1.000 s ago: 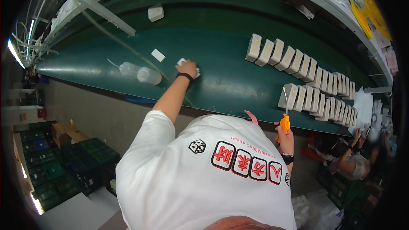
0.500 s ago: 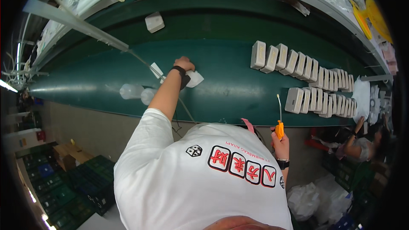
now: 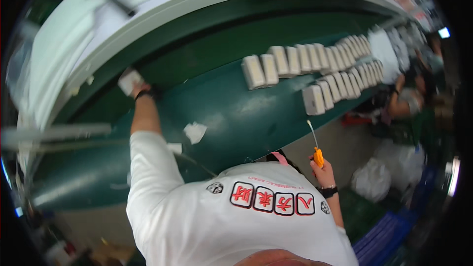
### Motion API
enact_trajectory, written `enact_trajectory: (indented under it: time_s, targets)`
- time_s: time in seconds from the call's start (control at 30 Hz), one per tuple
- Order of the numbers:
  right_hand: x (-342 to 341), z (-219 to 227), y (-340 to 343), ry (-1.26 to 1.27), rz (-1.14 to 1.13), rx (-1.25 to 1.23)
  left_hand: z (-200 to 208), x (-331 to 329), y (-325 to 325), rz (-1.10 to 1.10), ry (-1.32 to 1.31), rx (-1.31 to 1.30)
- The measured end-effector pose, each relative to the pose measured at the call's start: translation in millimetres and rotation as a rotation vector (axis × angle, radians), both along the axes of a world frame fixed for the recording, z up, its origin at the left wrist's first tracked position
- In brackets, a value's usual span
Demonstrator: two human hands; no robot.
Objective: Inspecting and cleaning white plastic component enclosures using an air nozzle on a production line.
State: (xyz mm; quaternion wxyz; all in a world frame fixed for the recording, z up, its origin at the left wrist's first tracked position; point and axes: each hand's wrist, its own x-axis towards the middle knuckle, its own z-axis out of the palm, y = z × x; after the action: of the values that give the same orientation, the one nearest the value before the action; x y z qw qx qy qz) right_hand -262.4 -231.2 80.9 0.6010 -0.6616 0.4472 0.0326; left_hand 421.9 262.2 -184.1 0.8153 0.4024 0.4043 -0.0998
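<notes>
Currently left hand [image 3: 139, 90] is stretched far out across the green worktop [image 3: 231, 113], fingers closed on a small white block [image 3: 129, 81] at the far-left edge of the belt-like surface, just under the pale raised ledge [image 3: 162, 15]. Black band on that wrist. Right hand [image 3: 322, 167] is pulled in close to the body, off the near edge of the worktop, fist closed around an orange-handled screwdriver [image 3: 315, 145], shaft pointing up and slightly left. Dark watch on that wrist.

Two more white pieces on the worktop: a crumpled white scrap [image 3: 195, 132] near the middle, a smaller white tag [image 3: 174, 148] beside the left sleeve. Both well apart from the held block.

Right half of the worktop carries two rows of white boxes [image 3: 315, 59] standing on edge, packed touching; front row shorter, starting near [image 3: 314, 99].

Another person [image 3: 404, 96] sits at the far right end.
</notes>
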Motion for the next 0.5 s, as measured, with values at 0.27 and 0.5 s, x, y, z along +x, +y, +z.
enact_trajectory:
  time_s: [0.27,0.5]
  targets:
    - [21,-9,-8,-0.01,-0.024,-0.003,-20,31,-44,-0.138,-0.11,-0.024]
    - [50,-51,-21,-0.278,0.077,-0.153,99,-38,-93,-0.175,-0.03,0.075]
